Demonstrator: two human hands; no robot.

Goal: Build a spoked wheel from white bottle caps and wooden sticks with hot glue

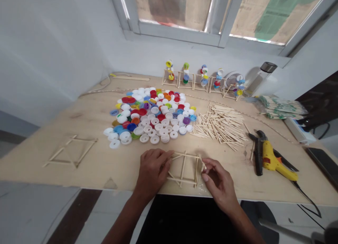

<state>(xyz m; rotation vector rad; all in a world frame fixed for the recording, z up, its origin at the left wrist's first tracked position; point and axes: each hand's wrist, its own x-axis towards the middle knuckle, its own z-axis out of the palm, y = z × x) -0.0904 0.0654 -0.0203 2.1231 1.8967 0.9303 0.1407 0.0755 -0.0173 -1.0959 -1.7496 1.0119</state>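
A small frame of thin wooden sticks (182,168) stands near the table's front edge, between my two hands. The fingers of my left hand (151,170) are closed around its left end, which they partly hide. At the other end, my right hand (220,184) pinches the slanted sticks between thumb and fingers. Further left on the tabletop rests a second stick frame (76,164), apart from both hands. A heap of loose wooden sticks (224,126) lies beyond my right hand, beside a spread of coloured plastic bottle caps (150,119).
At right a yellow glue gun (269,158) lies by black-handled pliers (258,156), its cord hanging off the edge. Along the wall stand several cap-and-stick models (186,77), a small fan (233,80) and a bottle (257,80). A phone (323,163) lies far right.
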